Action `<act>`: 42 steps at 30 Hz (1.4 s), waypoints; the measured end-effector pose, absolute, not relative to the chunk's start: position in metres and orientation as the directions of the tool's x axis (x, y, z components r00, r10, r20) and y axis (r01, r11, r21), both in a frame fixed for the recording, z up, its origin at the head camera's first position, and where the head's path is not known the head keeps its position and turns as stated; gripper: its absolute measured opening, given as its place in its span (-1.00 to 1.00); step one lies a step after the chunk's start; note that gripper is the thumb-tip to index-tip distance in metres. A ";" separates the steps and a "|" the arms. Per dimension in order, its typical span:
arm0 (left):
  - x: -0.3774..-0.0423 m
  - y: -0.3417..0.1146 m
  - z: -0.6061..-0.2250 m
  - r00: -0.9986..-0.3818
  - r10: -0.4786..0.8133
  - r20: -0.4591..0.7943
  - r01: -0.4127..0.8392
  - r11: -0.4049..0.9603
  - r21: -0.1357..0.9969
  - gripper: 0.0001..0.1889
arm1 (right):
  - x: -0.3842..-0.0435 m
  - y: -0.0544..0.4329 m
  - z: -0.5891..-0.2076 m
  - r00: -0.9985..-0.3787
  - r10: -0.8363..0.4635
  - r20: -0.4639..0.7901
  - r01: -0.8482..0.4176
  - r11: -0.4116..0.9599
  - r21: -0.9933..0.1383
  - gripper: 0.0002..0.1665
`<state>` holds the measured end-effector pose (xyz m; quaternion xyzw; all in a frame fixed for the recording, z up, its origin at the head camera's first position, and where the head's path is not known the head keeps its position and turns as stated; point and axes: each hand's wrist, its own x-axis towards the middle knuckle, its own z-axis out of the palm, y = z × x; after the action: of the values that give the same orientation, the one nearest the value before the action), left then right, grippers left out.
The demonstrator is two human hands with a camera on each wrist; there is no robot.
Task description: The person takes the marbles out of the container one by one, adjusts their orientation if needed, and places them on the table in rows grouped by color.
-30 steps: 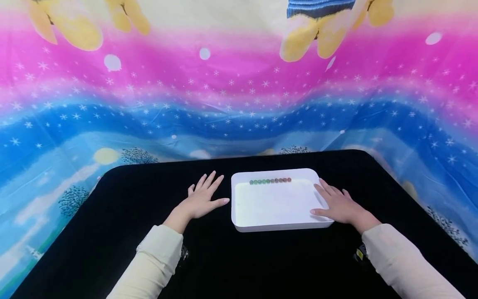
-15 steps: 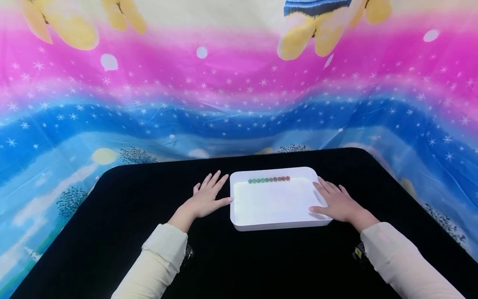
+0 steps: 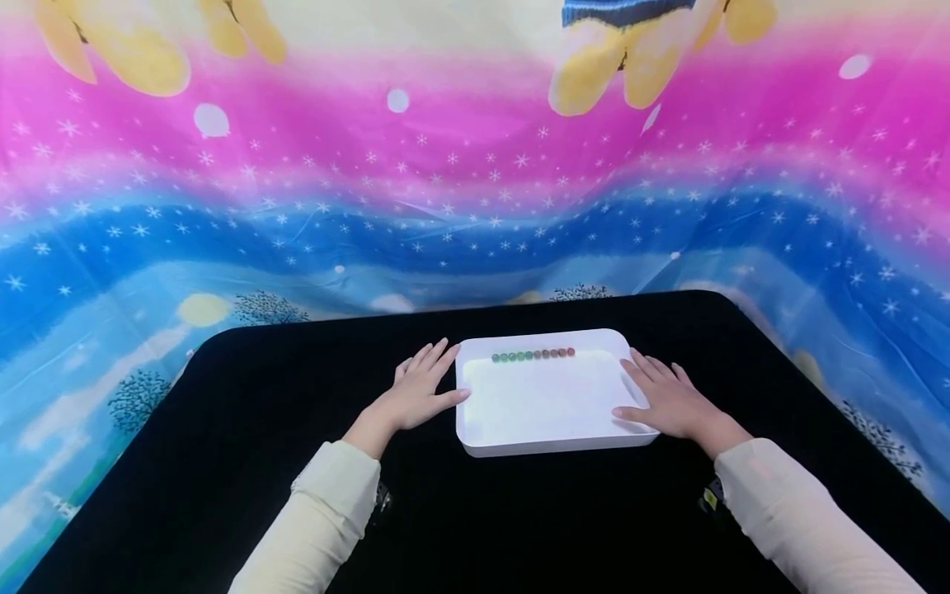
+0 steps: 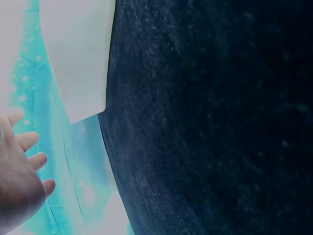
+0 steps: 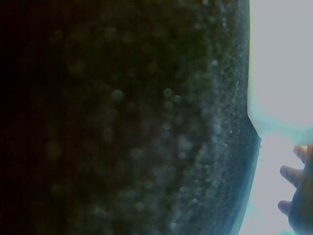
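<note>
I note change: left hand [image 3: 416, 398], earlier apart, now reaches left rim of white shallow rectangular tray [image 3: 538, 404], leaving tray flanked. Right hand [image 3: 670, 400] over right rim. Both hands spread, gripping nothing. Round green and reddish beads [image 3: 530, 355] lined along tray's far side. Under tray, black-covered table [image 3: 519, 528]; behind, pink-and-blue printed curtain [image 3: 453, 181]. I see nothing blocking hands.

Left wrist view: frame edges crop the left hand [image 4: 20, 181] and the tray [image 4: 78, 58] above it. Right wrist view: the right hand [image 5: 302, 200] is cropped; the dark surface [image 5: 146, 122] beside it is blurred. Head view: the right hand conceals part of the tray; balls [image 3: 529, 355] between the hands appear too small to identify.
</note>
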<state>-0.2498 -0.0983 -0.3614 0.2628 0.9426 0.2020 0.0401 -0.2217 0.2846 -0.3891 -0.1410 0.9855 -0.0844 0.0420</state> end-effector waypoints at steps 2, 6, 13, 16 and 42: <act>-0.251 -0.097 -0.362 -0.855 0.518 0.037 0.487 0.776 0.401 -0.18 | -0.222 0.285 -0.389 -0.957 -0.284 -0.058 -0.270 0.947 -0.175 0.09; -0.253 -0.094 -0.363 -0.849 0.527 0.046 0.498 0.768 0.402 -0.18 | -0.223 0.284 -0.389 -0.958 -0.281 -0.058 -0.267 0.947 -0.177 0.09; -0.257 -0.089 -0.363 -0.856 0.513 0.065 0.483 0.750 0.452 -0.21 | -0.223 0.284 -0.389 -0.958 -0.280 -0.063 -0.265 0.947 -0.179 0.07; -0.258 -0.086 -0.361 -0.853 0.517 0.073 0.484 0.732 0.479 -0.23 | -0.222 0.283 -0.389 -0.958 -0.279 -0.062 -0.265 0.948 -0.178 0.07; -0.274 -0.061 -0.365 -0.852 0.522 0.026 0.438 0.685 0.582 -0.26 | -0.224 0.284 -0.390 -0.962 -0.260 -0.081 -0.242 0.953 -0.179 0.11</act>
<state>-0.2737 -0.0607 -0.3653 0.2622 0.9152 0.2977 0.0713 -0.2238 0.2844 -0.3897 -0.1272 0.9869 -0.0841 0.0519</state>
